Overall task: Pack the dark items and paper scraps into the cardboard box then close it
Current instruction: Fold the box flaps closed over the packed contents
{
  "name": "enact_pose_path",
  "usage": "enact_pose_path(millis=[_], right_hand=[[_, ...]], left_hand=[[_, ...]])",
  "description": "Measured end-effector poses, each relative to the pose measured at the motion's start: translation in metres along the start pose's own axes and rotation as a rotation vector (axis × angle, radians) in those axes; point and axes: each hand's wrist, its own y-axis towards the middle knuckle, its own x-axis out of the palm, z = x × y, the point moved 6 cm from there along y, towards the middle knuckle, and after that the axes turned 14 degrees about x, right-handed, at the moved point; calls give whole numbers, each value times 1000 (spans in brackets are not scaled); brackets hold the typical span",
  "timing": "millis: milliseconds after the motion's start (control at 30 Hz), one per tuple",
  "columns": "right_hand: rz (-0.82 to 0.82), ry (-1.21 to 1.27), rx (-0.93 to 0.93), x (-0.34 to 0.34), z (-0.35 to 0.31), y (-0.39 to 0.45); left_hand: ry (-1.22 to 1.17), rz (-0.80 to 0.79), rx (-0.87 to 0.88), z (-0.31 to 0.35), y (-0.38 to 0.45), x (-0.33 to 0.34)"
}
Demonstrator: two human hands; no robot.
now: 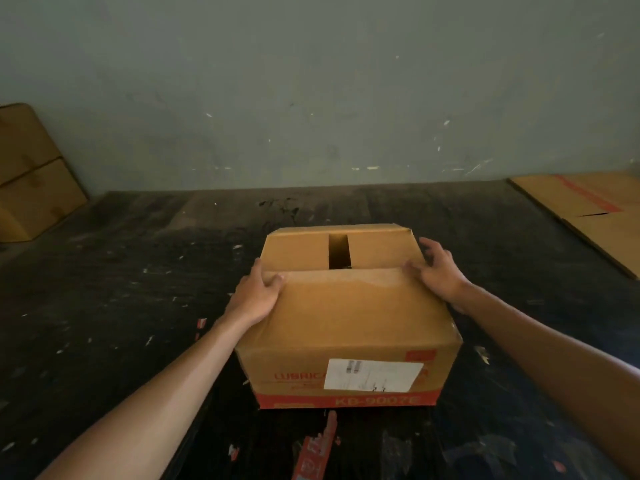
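A brown cardboard box (346,317) with a red band and a white label on its near side stands on the dark floor in front of me. Its near top flap is folded down over the two side flaps, which leave a narrow dark gap (338,251) between them. My left hand (256,296) presses on the left end of the near flap, thumb on its far edge. My right hand (438,268) rests on the flap's right end and the box's right corner, fingers spread. Nothing of the contents shows through the gap.
Stacked cardboard boxes (27,171) stand at the far left by the wall. A flattened carton (588,209) lies at the far right. Red tape scraps (317,448) and small white paper bits litter the floor in front of the box.
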Motion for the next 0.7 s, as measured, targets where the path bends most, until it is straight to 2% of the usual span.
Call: enact_pose_path(millis=[200,433,567,700], right_hand=[[7,124,142,11,-40,71],[42,78,216,18,-68,126],[149,276,179,9,-87,131],[250,424,34,-6,-115,112]], left_hand=[[198,-43,7,-15,15,11],[224,-74,-8,-20,21,15],[207,-62,-9,-23,23,15],[182,-42,-20,-25,23,17]])
